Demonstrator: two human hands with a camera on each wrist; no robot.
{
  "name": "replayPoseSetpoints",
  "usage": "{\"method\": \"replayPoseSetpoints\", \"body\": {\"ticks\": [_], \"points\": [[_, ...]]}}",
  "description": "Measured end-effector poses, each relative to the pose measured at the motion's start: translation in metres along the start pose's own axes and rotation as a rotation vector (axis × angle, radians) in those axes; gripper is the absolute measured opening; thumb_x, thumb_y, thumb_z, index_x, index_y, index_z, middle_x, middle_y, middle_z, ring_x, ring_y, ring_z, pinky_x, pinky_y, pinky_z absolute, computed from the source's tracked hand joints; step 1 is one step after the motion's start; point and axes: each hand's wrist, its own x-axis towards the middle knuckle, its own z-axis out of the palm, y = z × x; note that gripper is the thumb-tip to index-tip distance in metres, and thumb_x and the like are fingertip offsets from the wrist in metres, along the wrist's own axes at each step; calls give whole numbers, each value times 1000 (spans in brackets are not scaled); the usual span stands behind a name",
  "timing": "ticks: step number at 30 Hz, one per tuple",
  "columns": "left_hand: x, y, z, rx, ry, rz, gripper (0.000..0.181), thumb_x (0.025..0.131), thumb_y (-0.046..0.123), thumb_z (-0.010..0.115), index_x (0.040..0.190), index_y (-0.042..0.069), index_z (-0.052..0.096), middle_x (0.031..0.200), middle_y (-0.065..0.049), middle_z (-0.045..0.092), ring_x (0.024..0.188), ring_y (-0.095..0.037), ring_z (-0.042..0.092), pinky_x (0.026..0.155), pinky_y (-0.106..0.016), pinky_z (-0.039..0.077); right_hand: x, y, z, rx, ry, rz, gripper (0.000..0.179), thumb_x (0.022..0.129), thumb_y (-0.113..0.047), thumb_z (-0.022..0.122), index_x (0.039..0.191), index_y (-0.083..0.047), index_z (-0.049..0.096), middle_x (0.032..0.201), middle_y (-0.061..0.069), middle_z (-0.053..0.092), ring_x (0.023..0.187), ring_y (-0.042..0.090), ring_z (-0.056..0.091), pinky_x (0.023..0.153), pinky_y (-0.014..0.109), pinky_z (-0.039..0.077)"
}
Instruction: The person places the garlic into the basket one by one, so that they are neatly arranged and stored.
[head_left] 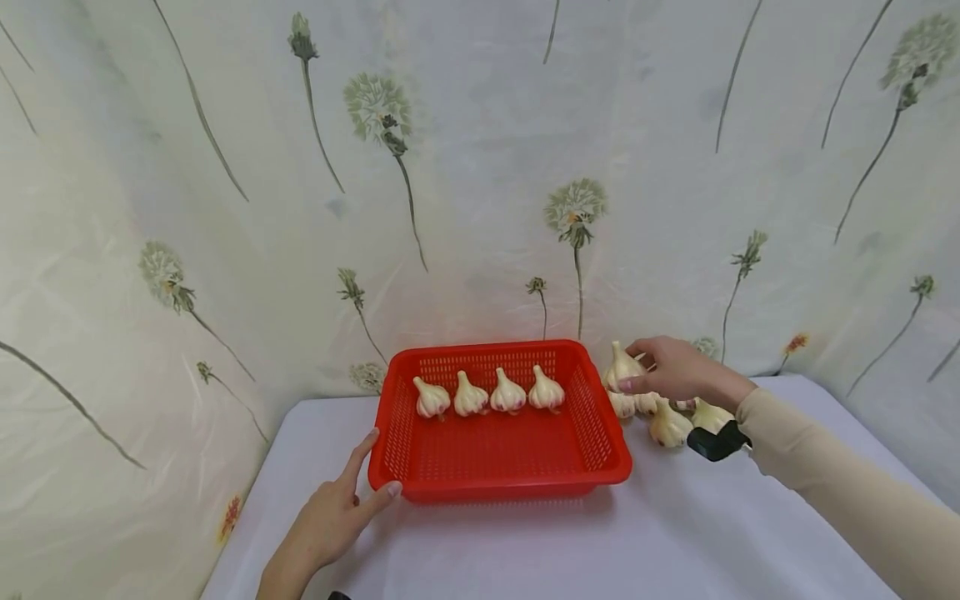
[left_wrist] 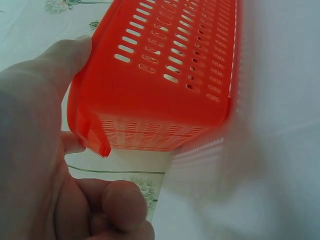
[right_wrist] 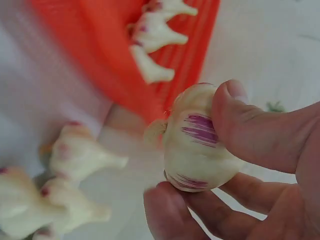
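Observation:
My right hand [head_left: 667, 364] pinches a garlic bulb [head_left: 622, 367] between thumb and fingers, just beyond the right rim of the red plastic basket [head_left: 491, 489]. In the right wrist view the held bulb [right_wrist: 197, 142] shows purple streaks, its root end facing the basket. My left hand [head_left: 330, 517] touches the basket's front left corner, thumb [left_wrist: 75, 52] and index finger stretched along the rim; its other fingers are curled below, off the basket. Inside the basket, several garlic bulbs [head_left: 471, 394] form a row toward the back, necks pointing up and away.
More garlic bulbs [head_left: 670, 425] lie in a pile on the white-covered table [head_left: 480, 554], right of the basket and beneath my right hand. Behind the table hangs a cloth [head_left: 465, 208] with a dandelion print. A dark strap [head_left: 717, 442] sits at my right wrist.

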Motion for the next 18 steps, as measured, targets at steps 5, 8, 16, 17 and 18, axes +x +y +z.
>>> {"method": "replayPoseSetpoints", "body": {"ticks": [5, 8, 16, 17, 18], "points": [[-1, 0, 0, 4, 2, 5, 86, 84, 72, 57, 155, 41, 21, 65, -5, 52, 57, -17, 48, 50, -29, 38, 8, -22, -4, 18, -9, -35, 75, 87, -36, 75, 140, 8, 45, 130, 32, 56, 91, 26, 69, 75, 40, 57], [-1, 0, 0, 5, 2, 2, 86, 84, 72, 57, 155, 40, 21, 65, -5, 52, 56, -17, 47, 50, -28, 38, 13, -35, -2, 5, -5, -36, 75, 86, -36, 76, 141, 5, 45, 131, 29, 57, 101, 30, 66, 82, 43, 56], [0, -1, -2, 1, 10, 16, 84, 85, 71, 57, 155, 42, 22, 63, -5, 51, 55, -17, 47, 49, -28, 37, 40, -57, 22, 34, 37, -119, 68, 85, -30, 78, 139, 1, 50, 130, 22, 59, 114, 37, 60, 87, 44, 54], [0, -1, -2, 3, 8, 16, 84, 85, 71, 57, 155, 41, 22, 63, -5, 51, 56, -17, 47, 50, -28, 37, 43, -60, 26, 39, 43, -127, 68, 85, -30, 79, 139, 0, 51, 131, 22, 59, 115, 36, 59, 88, 45, 54], [0, -1, -2, 3, 6, 16, 84, 85, 71, 57, 155, 41, 22, 64, -4, 51, 56, -17, 47, 50, -28, 38, 47, -62, 29, 47, 46, -132, 68, 84, -30, 79, 138, 0, 51, 131, 21, 59, 115, 36, 59, 89, 45, 53]]}}
